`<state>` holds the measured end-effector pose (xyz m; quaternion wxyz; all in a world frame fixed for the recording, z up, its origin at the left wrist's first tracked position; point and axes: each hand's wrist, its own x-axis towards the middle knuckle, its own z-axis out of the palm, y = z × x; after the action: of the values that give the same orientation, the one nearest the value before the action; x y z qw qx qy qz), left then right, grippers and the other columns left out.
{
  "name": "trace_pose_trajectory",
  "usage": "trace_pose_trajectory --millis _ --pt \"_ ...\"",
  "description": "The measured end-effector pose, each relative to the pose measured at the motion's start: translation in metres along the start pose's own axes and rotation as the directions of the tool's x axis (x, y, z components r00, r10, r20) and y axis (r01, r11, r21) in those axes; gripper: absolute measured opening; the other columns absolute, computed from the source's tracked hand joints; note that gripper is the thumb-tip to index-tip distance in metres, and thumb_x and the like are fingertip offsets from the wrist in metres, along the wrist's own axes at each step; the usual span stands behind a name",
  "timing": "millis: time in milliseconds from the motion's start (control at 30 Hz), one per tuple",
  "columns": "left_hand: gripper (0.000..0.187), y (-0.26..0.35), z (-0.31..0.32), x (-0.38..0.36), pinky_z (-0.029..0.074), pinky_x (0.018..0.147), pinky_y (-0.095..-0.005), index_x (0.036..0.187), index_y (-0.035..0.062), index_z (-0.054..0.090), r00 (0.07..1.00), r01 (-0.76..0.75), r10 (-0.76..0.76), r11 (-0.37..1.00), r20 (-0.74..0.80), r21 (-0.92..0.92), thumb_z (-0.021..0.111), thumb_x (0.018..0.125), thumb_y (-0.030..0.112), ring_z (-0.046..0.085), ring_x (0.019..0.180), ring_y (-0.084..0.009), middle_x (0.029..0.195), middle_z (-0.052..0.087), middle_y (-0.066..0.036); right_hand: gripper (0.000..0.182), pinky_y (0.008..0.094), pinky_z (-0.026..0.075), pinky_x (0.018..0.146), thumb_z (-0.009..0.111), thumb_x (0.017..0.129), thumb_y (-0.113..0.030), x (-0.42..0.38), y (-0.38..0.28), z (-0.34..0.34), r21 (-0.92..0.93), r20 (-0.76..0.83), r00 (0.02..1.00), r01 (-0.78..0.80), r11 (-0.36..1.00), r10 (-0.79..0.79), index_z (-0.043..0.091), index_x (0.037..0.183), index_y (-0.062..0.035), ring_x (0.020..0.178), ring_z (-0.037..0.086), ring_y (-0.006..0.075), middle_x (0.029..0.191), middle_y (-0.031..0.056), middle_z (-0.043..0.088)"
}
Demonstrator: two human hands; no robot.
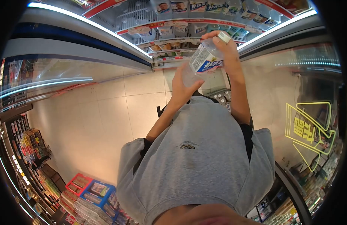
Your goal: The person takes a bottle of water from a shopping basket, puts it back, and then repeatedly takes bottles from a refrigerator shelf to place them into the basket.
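Note:
A large clear bottle [206, 62] with a white and blue label hangs tilted between my two hands, its white cap toward the upper right. My left hand [184, 84] is wrapped round the lower part of the bottle. Near the neck, just under the cap, my right hand [227, 47] grips it with curled fingers. Beyond the bottle, similar labelled bottles [198, 6] stand on the upper shelf of a lit cooler.
Cooler doors stand on both sides, the left glass door [61, 80] and the right glass door [293, 71] with yellow lettering. Lower left on the floor are red and blue crates [98, 189] beside stacked bottles. Goods racks [32, 144] line the far left.

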<state>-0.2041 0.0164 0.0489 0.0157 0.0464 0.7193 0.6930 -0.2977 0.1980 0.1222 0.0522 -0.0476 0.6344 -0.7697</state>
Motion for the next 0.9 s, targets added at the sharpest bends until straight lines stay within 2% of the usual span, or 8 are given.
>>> trace_pose_trajectory --millis 67,167,267,467,667,767,867,900 --pt "0.076 -0.008 -0.005 0.006 0.044 0.097 -0.0351 0.135 -0.0025 0.040 0.990 -0.118 0.131 0.967 -0.043 0.224 0.079 0.077 0.025 0.056 0.114 -0.0254 0.125 0.055 -0.017 0.035 0.0313 0.048 0.090 0.059 0.091 -0.032 -0.001 0.009 0.001 -0.014 -0.008 0.999 -0.045 0.999 0.045 0.057 0.109 -0.0021 0.098 0.063 0.0185 0.110 0.0135 0.065" --pt "0.077 -0.017 -0.009 0.009 0.043 0.099 -0.0366 0.135 -0.0024 0.040 0.977 -0.185 0.210 0.925 -0.042 0.331 0.080 0.076 0.025 0.053 0.117 -0.0256 0.127 0.054 -0.018 0.039 0.0314 0.048 0.090 0.062 0.090 -0.033 -0.001 0.014 0.005 -0.056 -0.002 1.000 -0.007 0.998 0.007 0.055 0.114 -0.0024 0.101 0.062 0.0191 0.114 0.0134 0.064" --pt "0.080 -0.032 -0.015 0.014 0.041 0.101 -0.0402 0.135 -0.0017 0.042 0.991 -0.113 0.123 0.975 -0.044 0.190 0.082 0.072 0.027 0.053 0.118 -0.0320 0.129 0.053 -0.021 0.044 0.0302 0.047 0.089 0.066 0.089 -0.032 -0.003 0.009 0.009 -0.073 0.034 0.999 0.012 0.997 -0.009 0.051 0.119 -0.0029 0.102 0.059 0.0175 0.113 0.0104 0.062" --pt "0.083 -0.037 -0.028 0.036 0.039 0.103 -0.0359 0.141 -0.0008 0.036 0.990 -0.137 0.136 0.990 0.031 0.022 0.080 0.077 0.028 0.050 0.122 -0.0247 0.132 0.051 -0.015 0.050 0.0287 0.045 0.086 0.070 0.086 -0.038 -0.001 -0.005 0.016 -0.345 0.079 0.992 0.115 0.931 -0.093 0.052 0.117 -0.0026 0.097 0.055 0.0145 0.100 0.0063 0.061" --pt "0.079 -0.041 -0.039 0.055 0.037 0.104 -0.0339 0.138 -0.0012 0.042 0.982 -0.181 0.176 0.978 0.063 0.099 0.081 0.075 0.026 0.050 0.122 -0.0239 0.132 0.053 -0.015 0.040 0.0291 0.045 0.078 0.063 0.092 -0.038 0.012 -0.001 0.020 -0.334 -0.049 0.994 0.079 0.939 -0.101 0.059 0.108 -0.0014 0.091 0.055 0.0113 0.098 0.0052 0.063" --pt "0.080 -0.034 -0.044 0.067 0.037 0.105 -0.0344 0.139 -0.0009 0.042 0.958 -0.284 0.280 0.905 0.059 0.315 0.082 0.075 0.025 0.051 0.123 -0.0257 0.133 0.053 -0.017 0.039 0.0305 0.044 0.074 0.063 0.091 -0.038 0.022 0.000 0.022 -0.475 -0.085 0.973 0.148 0.867 -0.213 0.061 0.104 -0.0009 0.083 0.055 0.0139 0.095 0.0057 0.061" --pt "0.080 -0.049 -0.050 0.085 0.041 0.101 -0.0355 0.139 -0.0002 0.041 0.946 -0.322 0.314 0.873 0.082 0.367 0.082 0.075 0.026 0.052 0.121 -0.0270 0.134 0.052 -0.018 0.037 0.0331 0.044 0.070 0.065 0.089 -0.036 0.032 0.010 0.019 -0.637 -0.063 0.923 0.255 0.727 -0.379 0.063 0.102 -0.0012 0.076 0.055 0.0196 0.089 0.0070 0.057" --pt "0.081 -0.053 -0.052 0.092 0.043 0.099 -0.0363 0.139 0.0010 0.042 0.960 -0.278 0.262 0.926 0.095 0.256 0.082 0.074 0.027 0.053 0.120 -0.0270 0.132 0.053 -0.017 0.037 0.0339 0.044 0.070 0.066 0.088 -0.036 0.030 0.008 0.022 -0.660 -0.078 0.910 0.258 0.706 -0.406 0.064 0.101 -0.0015 0.077 0.055 0.0215 0.089 0.0078 0.055"
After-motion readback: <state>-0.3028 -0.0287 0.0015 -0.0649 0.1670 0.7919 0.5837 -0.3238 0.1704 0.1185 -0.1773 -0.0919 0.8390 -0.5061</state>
